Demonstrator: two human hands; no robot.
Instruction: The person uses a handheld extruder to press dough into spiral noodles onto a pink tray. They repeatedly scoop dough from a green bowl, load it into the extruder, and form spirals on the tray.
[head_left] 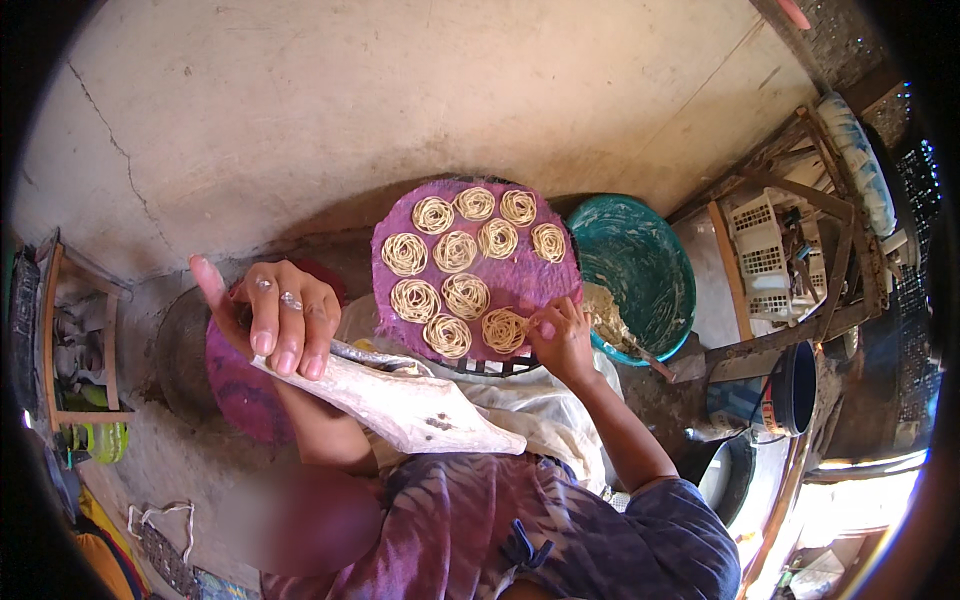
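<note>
My left hand (285,312) grips the upper end of a long, whitish, batter-caked object (415,400) that tapers toward my chest; its exact kind cannot be made out. Dried white smears mark the fingers. Over on the right, my right hand (562,335) is pinched closed at the edge of a noodle nest (503,330), a coil of thin pale strands. That nest lies on a purple cloth (400,340) spread over a round dark tray. Several similar coils (455,251) sit spaced across the cloth, each separate from the others.
Right of the tray stands a teal basin (640,270) smeared with batter, a dough-covered paddle at its near edge. A wooden rack with a white plastic basket (760,240) and a dark blue bucket (793,390) stand farther right. Another purple cloth (240,385) lies at left.
</note>
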